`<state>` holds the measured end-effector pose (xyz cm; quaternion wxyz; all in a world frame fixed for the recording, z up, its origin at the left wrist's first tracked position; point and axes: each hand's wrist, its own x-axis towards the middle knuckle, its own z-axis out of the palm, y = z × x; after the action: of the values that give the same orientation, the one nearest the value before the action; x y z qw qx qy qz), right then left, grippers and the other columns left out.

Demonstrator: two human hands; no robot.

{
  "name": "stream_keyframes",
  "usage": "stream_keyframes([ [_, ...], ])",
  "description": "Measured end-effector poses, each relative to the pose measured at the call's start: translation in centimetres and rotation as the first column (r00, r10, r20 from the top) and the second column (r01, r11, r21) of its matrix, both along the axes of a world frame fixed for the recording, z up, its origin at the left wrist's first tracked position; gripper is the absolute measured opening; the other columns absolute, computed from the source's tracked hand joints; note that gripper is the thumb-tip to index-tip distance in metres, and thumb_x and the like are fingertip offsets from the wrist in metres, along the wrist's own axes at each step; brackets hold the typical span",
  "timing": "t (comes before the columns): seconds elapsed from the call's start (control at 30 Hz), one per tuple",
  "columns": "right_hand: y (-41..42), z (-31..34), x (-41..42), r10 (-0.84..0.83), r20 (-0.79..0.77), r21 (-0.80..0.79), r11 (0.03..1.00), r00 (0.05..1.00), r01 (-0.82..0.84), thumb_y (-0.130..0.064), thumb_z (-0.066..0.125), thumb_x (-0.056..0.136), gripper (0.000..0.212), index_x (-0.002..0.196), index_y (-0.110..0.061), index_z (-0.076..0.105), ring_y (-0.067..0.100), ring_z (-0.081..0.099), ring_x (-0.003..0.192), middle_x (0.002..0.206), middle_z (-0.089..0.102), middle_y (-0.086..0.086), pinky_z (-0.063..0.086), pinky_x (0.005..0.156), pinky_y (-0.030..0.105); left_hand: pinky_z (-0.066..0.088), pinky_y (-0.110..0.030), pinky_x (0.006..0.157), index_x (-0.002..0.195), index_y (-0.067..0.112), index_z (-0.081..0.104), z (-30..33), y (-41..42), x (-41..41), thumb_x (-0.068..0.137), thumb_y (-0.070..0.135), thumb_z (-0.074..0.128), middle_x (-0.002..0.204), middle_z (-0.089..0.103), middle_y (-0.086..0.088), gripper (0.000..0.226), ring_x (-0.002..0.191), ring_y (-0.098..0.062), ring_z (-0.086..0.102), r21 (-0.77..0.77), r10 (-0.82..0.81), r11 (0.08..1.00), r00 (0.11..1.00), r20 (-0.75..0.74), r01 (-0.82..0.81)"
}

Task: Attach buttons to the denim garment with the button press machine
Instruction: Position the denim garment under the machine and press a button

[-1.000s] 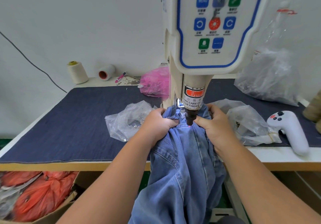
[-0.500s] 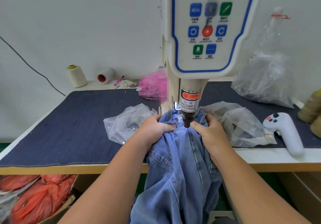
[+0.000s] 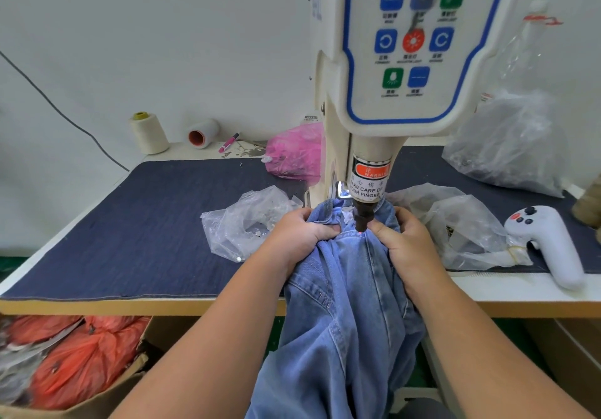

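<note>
Both hands, left (image 3: 297, 234) and right (image 3: 401, 243), clutch bunched denim (image 3: 344, 291) under the press (image 3: 362, 220). Risk: fingertips just beside the punch could be crushed if it fires.

Bright even light, wide-angle edge distortion

We see open desk (image 3: 136, 230) cloth toward nine o'clock, past the clear bag (image 3: 247, 223). At twelve the press machine (image 3: 367, 145) column blocks passage. Toward three o'clock a crumpled bag (image 3: 455, 226) and white controller (image 3: 549, 243) crowd the way.
</note>
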<state>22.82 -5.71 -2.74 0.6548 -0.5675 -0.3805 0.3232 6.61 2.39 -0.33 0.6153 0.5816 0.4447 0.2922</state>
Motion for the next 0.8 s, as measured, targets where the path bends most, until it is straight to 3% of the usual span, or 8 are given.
stream_keyframes([
  [0.27, 0.05, -0.12, 0.09, -0.022, 0.010, -0.024, 0.999, 1.000, 0.022, -0.026, 0.077, 0.082, 0.017, 0.096, -0.022, 0.068, 0.008, 0.072, 0.079, 0.088, 0.076, -0.008, 0.052, 0.071, 0.028, 0.052, -0.019, 0.053, 0.098, 0.018, 0.072, 0.01, 0.02, -0.10, 0.076, 0.015, 0.082, 0.083, 0.077, -0.001, 0.024, 0.069, -0.014, 0.074, -0.013, -0.001, 1.000, 1.000, -0.004, 0.001],
  [0.53, -0.36, 0.25, -0.06, -0.029, 0.016, -0.027, 0.999, 0.999, 0.030, -0.025, 0.078, 0.081, 0.015, 0.093, -0.022, 0.068, 0.002, 0.071, 0.075, 0.084, 0.076, -0.012, 0.048, 0.069, 0.025, 0.055, -0.028, 0.066, 0.101, 0.017, 0.073, -0.27, -0.19, -0.28, 0.073, 0.021, 0.083, 0.088, 0.078, -0.003, 0.031, 0.081, -0.020, 0.075, -0.019, -0.008, 1.000, 1.000, 0.015, 0.008],
  [0.7, -0.65, 0.51, -0.22, -0.013, -0.035, -0.032, 0.999, 0.999, 0.012, -0.045, 0.083, 0.056, 0.042, 0.089, -0.022, 0.070, 0.014, 0.073, 0.081, 0.089, 0.077, -0.002, 0.055, 0.075, 0.033, 0.057, -0.034, 0.076, 0.102, 0.016, 0.073, -0.38, -0.15, -0.29, 0.059, 0.027, 0.082, 0.091, 0.078, -0.004, 0.044, 0.085, -0.023, 0.075, -0.025, -0.020, 0.999, 0.999, 0.039, 0.021],
  [0.8, -0.70, 0.48, -0.14, -0.006, -0.056, -0.027, 1.000, 0.998, 0.004, -0.051, 0.082, 0.050, 0.044, 0.085, -0.027, 0.071, 0.014, 0.074, 0.081, 0.089, 0.077, -0.002, 0.054, 0.072, 0.031, 0.058, -0.035, 0.078, 0.103, 0.015, 0.072, -0.43, -0.14, -0.33, 0.060, 0.025, 0.081, 0.093, 0.078, -0.006, 0.044, 0.087, -0.024, 0.075, -0.037, -0.028, 0.999, 0.998, 0.061, 0.030],
])
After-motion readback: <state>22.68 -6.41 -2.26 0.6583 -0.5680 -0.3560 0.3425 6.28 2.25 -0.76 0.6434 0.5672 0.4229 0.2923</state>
